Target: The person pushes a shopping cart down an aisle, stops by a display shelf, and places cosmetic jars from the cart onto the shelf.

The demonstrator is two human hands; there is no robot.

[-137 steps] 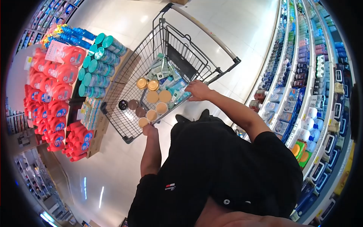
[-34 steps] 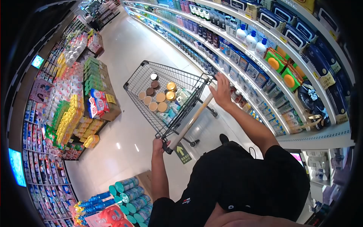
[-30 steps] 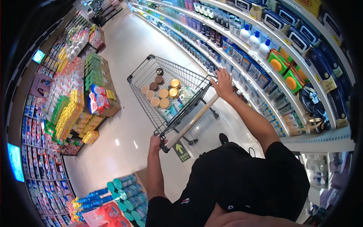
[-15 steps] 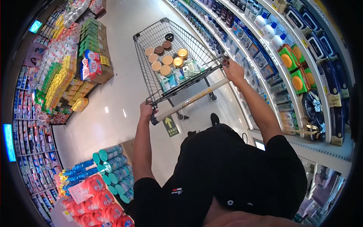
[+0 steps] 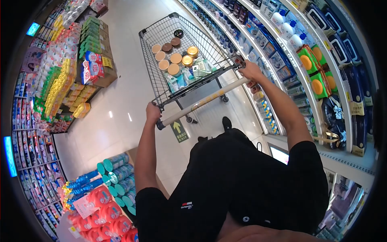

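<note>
A grey wire shopping cart point(image 5: 159, 34) stands in front of me, tilted across the view. My left hand point(image 5: 152, 111) is closed around the cart's frame at the left end of the beige push bar point(image 5: 201, 102). At the right end, my right hand point(image 5: 251, 71) grips the cart frame just above the bar. Inside the basket lie several tubs with tan and brown lids point(image 5: 175, 58), two gold-lidded jars point(image 5: 192, 51) and a pile of small tubes and packets point(image 5: 189, 76). A round black item point(image 5: 178, 33) sits near the cart's far side.
Shelves point(image 5: 278, 56) of bottles and boxes run close along the right. Stacked goods on a display point(image 5: 107, 76) stand at left. Teal-lidded canisters point(image 5: 117, 173) and red bottles point(image 5: 107, 215) are piled at lower left. A green exit sign point(image 5: 179, 131) marks the pale floor.
The cart and both hands have shifted slightly left and up in view. My feet have moved, with the left shoe showing more. Both hands keep their hold.
</note>
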